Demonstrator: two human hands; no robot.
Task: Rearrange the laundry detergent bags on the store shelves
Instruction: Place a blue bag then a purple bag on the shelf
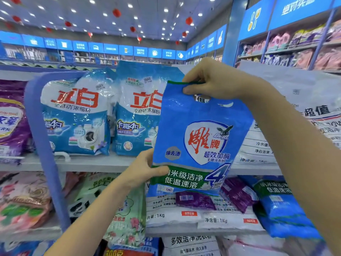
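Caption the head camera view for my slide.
The left hand and right hand hold a blue detergent bag before the store shelf.

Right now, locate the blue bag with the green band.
Head view, centre-right: the blue bag is held up before the shelf, right hand pinching its top, left hand its lower-left edge, overlapping a light-blue bag.

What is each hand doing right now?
Left hand: grips the blue bag's lower edge.
Right hand: pinches its top edge.

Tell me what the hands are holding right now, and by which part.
Both hold the blue detergent bag: the right hand pinches its green top edge, the left hand grips its lower left side.
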